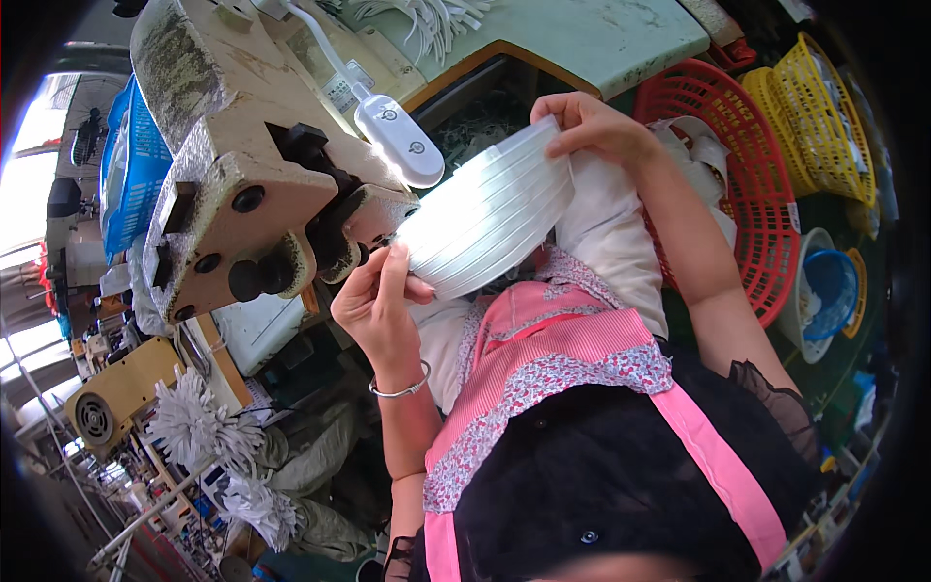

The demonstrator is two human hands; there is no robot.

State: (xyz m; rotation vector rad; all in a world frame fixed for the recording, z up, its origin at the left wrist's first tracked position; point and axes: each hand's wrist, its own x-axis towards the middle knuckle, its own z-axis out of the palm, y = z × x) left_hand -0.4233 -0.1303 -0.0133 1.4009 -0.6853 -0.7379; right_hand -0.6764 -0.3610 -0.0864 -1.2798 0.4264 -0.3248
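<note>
A white curved cap brim (495, 218) with parallel stitched rows is stretched between my two hands, above my lap. My left hand (378, 306) pinches its near left end, close to the sewing machine head (233, 145). At the far right end, my right hand (596, 131) grips the brim's corner between thumb and fingers. A white lamp (400, 141) on a bent neck shines on the brim from just beyond it. The brim is held clear of the machine's needle area, which is partly hidden behind the machine head.
A red basket (771, 209) with white pieces (703, 160) stands to my right, beside yellow baskets (829, 121) and a blue bowl (831, 291). The pale green tabletop (601, 44) bears white strips (432, 19). At left are a blue basket (141, 165) and white bundles (199, 427).
</note>
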